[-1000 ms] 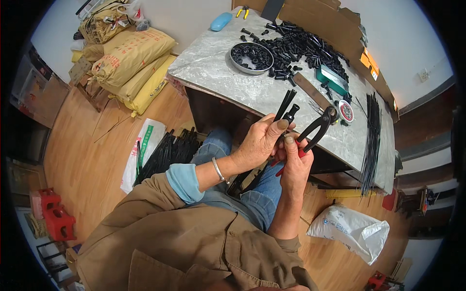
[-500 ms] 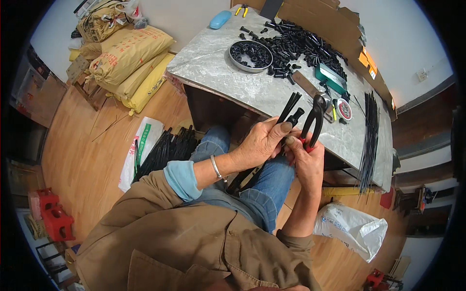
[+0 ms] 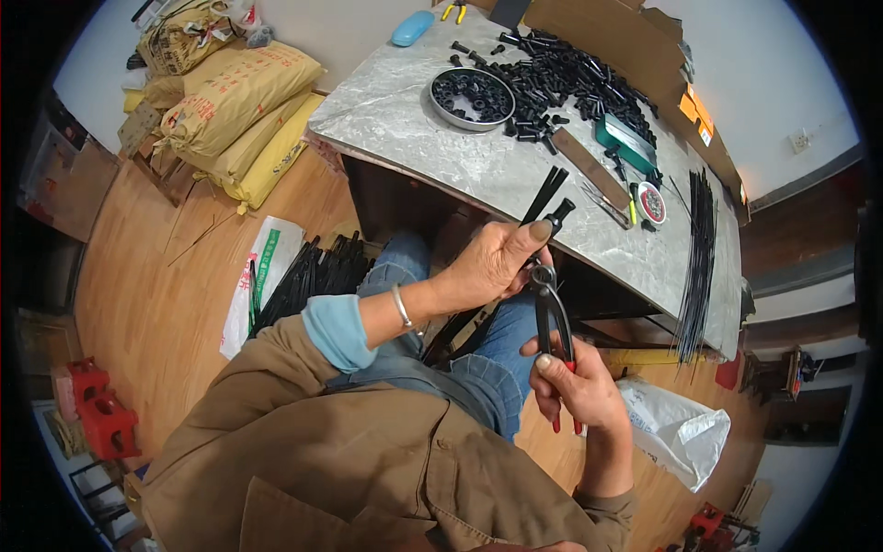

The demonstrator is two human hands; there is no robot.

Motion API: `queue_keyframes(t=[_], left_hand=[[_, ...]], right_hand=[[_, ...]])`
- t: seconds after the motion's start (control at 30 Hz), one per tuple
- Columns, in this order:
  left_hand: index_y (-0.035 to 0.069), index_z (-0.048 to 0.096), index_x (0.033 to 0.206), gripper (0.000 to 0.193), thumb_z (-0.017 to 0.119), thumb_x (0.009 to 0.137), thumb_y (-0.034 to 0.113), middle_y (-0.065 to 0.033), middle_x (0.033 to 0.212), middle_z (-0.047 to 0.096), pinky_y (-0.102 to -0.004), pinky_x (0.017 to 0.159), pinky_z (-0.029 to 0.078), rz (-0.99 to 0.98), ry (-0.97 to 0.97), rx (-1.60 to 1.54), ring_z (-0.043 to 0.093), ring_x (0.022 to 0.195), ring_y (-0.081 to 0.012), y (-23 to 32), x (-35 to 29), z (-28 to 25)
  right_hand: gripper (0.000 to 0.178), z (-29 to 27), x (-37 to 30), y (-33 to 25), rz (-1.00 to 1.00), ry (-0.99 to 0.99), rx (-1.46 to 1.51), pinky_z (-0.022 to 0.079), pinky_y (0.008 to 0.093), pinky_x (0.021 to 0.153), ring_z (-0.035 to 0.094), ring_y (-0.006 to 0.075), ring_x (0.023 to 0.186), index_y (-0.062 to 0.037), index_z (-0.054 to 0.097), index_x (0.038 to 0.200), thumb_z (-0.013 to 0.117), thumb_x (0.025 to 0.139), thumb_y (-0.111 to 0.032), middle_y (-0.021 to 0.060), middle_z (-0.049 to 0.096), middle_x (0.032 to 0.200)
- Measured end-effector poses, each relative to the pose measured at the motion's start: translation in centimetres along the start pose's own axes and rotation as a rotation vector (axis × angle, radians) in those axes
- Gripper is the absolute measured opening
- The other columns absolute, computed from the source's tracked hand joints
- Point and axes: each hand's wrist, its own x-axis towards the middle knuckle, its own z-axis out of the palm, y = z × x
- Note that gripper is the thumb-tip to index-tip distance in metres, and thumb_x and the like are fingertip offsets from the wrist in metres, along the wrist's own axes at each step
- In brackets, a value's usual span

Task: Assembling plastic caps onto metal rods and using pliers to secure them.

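My left hand (image 3: 497,262) is closed around several thin black rods (image 3: 547,191) and a short black tubular fitting (image 3: 560,214), which stick up past the thumb. My right hand (image 3: 584,385) grips a pair of pincers (image 3: 543,319) by the red lower part of the handles. The jaws point up and meet the lower side of the left hand. Whether they bite on a rod there is hidden by the fingers. Both hands are above my lap, before the table's near edge.
On the grey table (image 3: 386,120) lie a heap of black fittings (image 3: 589,83), a round metal dish (image 3: 471,124) of small black parts, a green box (image 3: 625,147) and long black wires (image 3: 701,258). Black rods (image 3: 313,276) lie at my left; stacked sacks (image 3: 239,101) stand beyond.
The pincers have turned over: their jaws now sit at the left hand, and the right hand has dropped lower to the red handle ends. My left hand keeps the rods and fitting.
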Motion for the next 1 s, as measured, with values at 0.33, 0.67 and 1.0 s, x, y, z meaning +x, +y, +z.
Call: queue_keyframes(t=[0.33,0.67,1.0], left_hand=[[0.003,0.060,0.080,0.070,0.041,0.086,0.070,0.0016,0.053,0.049,-0.0195,0.039,0.031,-0.036,-0.057,-0.044,0.043,0.043,-0.0034,-0.2,-0.3,0.3],[0.003,0.058,0.080,0.064,0.043,0.090,0.064,0.0021,0.051,0.047,-0.0190,0.039,0.030,0.080,0.067,-0.002,0.041,0.042,-0.0030,-0.7,0.2,0.5],[0.002,0.056,0.083,0.063,0.042,0.091,0.063,0.0033,0.048,0.039,-0.0210,0.038,0.029,-0.065,-0.077,-0.185,0.039,0.039,-0.0058,-0.6,0.8,-0.7]], right_hand=[[0.041,0.0,-1.2,-1.6,0.058,-0.109,0.235,0.053,0.0374,0.054,0.058,0.0197,0.057,0.0053,0.046,0.118,0.053,0.095,-0.028,0.0128,0.057,0.077],[0.018,2.8,0.2,-2.2,0.107,0.190,-0.189,0.044,0.0297,0.043,0.049,0.0140,0.048,-0.0011,0.046,0.105,0.049,0.098,-0.018,0.0041,0.046,0.067],[0.034,-0.1,-0.6,-3.2,0.056,-0.023,-0.027,0.055,0.0324,0.064,0.064,0.0197,0.073,0.0026,0.044,0.123,0.049,0.098,-0.019,0.0119,0.062,0.087]])
